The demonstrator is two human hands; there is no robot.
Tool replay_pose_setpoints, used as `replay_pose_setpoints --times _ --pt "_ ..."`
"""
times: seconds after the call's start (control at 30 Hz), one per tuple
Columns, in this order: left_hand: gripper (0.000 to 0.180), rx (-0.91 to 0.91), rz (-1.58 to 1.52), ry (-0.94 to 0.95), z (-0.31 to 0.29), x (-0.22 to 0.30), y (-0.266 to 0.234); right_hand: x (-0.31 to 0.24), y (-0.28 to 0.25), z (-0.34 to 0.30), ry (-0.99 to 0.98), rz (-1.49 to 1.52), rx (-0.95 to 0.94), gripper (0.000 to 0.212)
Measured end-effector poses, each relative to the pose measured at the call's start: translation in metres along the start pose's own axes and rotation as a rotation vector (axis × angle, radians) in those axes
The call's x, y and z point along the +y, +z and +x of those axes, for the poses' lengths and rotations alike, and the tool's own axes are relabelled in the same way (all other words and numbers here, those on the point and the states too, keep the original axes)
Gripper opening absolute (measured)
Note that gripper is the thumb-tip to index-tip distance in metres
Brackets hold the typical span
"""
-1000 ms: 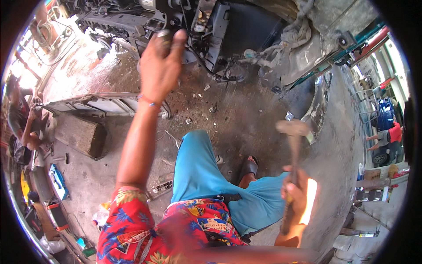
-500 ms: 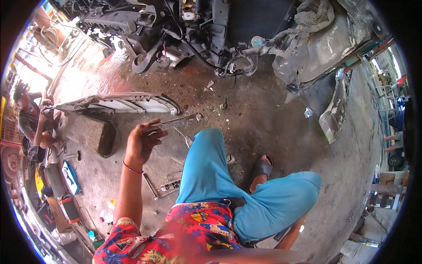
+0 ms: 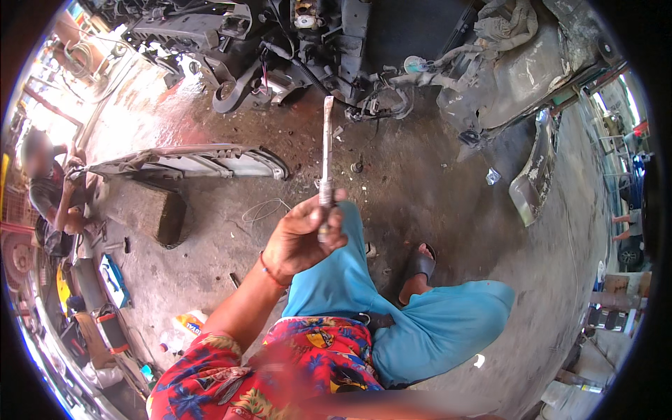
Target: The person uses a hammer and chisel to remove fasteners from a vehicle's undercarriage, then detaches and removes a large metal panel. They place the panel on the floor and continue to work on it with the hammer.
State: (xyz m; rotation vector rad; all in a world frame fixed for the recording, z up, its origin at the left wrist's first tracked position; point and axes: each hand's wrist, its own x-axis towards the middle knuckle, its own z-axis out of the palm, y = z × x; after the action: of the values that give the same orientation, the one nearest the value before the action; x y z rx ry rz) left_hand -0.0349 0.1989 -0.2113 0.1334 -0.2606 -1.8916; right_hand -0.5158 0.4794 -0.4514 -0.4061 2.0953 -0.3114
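Observation:
Above my left knee, my left hand (image 3: 308,234) is closed around the handle end of a flat-tipped screwdriver (image 3: 327,143). Its long metal shaft points away from me, tip toward the stripped car front. The fingers cover part of the handle. My right hand is out of sight. Beyond the tool lie dark car front parts (image 3: 346,59) with loose wiring (image 3: 399,105). A curved pale body panel (image 3: 203,164) rests on a wooden block (image 3: 157,213) to the left. A thin loop of wire (image 3: 266,208) lies on the floor beside my left wrist.
At the far left a person (image 3: 52,189) crouches by the panel's end. Tools and a blue object (image 3: 114,281) lie along the left side. A scuffed curved strip (image 3: 535,175) stands at the right. Small debris is scattered over the concrete floor (image 3: 399,168).
My left hand has moved right, and the screwdriver has swung from pointing right to pointing away from me. The fingers have closed round its handle. My right forearm has left its place by my thigh.

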Motion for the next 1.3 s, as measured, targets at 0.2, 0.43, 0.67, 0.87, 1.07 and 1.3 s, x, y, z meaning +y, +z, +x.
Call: replay_pose_setpoints --times 0.2,0.43,0.67,0.87,1.07,1.3 --pt "0.025 0.091 0.353 0.127 0.052 0.010 0.028 -0.001 -0.023 -0.013 -0.018 0.018 0.035 0.055" --pt "0.028 0.367 0.743 0.399 0.059 0.053 0.034 -0.020 -0.038 -0.023 -0.079 0.072 0.067 0.057" --pt "0.029 0.419 0.799 0.423 0.045 0.083 0.039 -0.122 -0.082 -0.063 -0.403 0.234 0.145 0.059" --pt "0.025 0.429 0.743 0.440 0.046 0.084 0.047 -0.218 -0.170 -0.194 -0.898 0.441 0.122 0.060" --pt "0.022 0.346 0.653 0.507 0.053 0.074 0.057 -0.349 -0.167 -0.270 -1.236 0.356 -0.430 0.066" --pt "0.013 0.370 0.819 0.602 0.079 0.047 0.057 -0.512 -0.003 -0.297 -1.182 0.150 -0.759 0.035"
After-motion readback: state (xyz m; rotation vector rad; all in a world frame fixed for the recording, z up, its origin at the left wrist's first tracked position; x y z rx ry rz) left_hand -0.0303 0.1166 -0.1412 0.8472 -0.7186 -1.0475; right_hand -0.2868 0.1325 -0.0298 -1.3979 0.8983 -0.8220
